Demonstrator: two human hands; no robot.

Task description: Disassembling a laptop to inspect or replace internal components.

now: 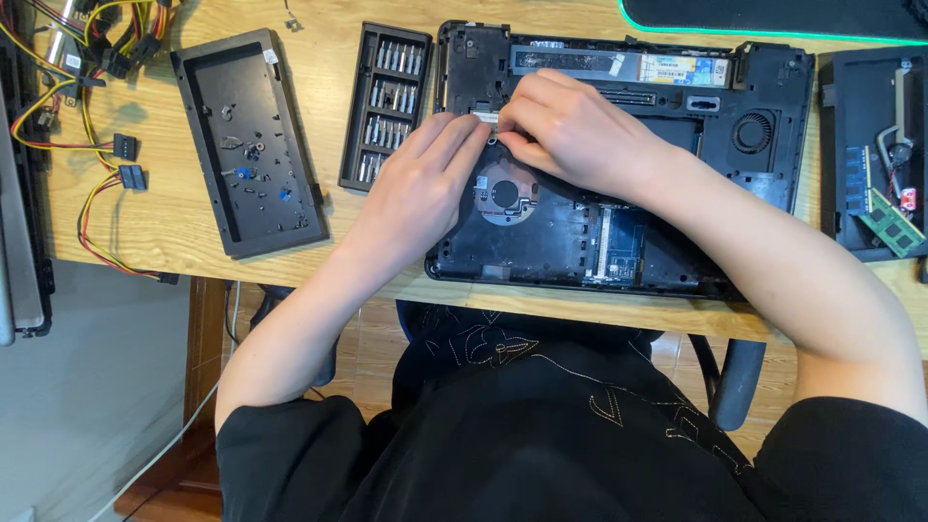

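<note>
An opened black laptop base [744, 184] lies upside down on the wooden desk [174, 242], its circuit board, round fan [753, 130] and copper-coloured disc [505, 193] exposed. My left hand [420, 188] rests over the laptop's left part, fingers stretched toward a small silvery part [486, 118] near the top. My right hand [570, 130] comes in from the right and pinches at that same part, fingertips meeting my left fingers. What sits between the fingertips is mostly hidden.
A black case of screwdriver bits [387, 106] lies open left of the laptop. Further left is a black cover panel [249, 140] holding small screws. Yellow and red cables [92, 116] sprawl at the far left. Another opened device with a green board [875, 155] sits at right.
</note>
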